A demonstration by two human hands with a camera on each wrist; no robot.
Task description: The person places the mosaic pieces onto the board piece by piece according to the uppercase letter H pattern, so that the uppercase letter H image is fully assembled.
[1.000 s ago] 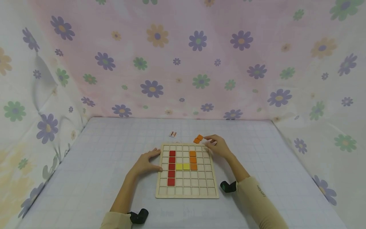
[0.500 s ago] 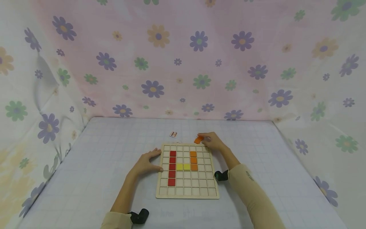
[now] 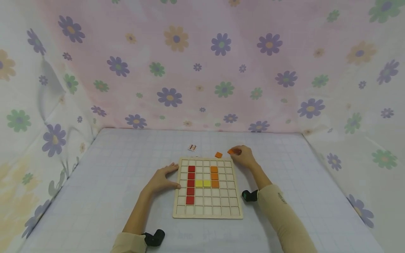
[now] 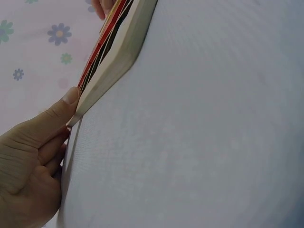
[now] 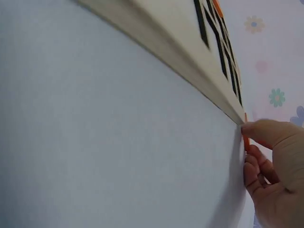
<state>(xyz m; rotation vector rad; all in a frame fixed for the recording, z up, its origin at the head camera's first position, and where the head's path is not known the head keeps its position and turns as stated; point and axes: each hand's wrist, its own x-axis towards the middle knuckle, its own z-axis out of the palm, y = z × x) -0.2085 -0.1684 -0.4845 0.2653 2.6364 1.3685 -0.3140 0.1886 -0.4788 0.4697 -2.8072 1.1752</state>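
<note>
A square wooden grid board [image 3: 207,211] lies on the table. A column of several red tiles [image 3: 191,183] sits in its cells, joined by two yellow tiles [image 3: 203,183] to a column of three orange tiles [image 3: 214,176]. My left hand [image 3: 159,181] rests against the board's left side, thumb [image 4: 71,97] touching the edge. Beyond the far right corner, my right hand [image 3: 243,156] pinches an orange tile [image 3: 230,151] between thumb and fingers; the right wrist view shows the tile [image 5: 246,142] edge-on. Another orange tile [image 3: 218,154] lies loose just behind the board.
A small printed card [image 3: 192,147] lies behind the board, towards the left. Black wrist devices [image 3: 154,238] show at both sleeves. Flowered cloth [image 3: 202,70] hangs behind the table and along both sides.
My right hand reached left to the two loose orange tiles, took hold of one and drew it to the right. The other stays behind the board. The left hand keeps its place.
</note>
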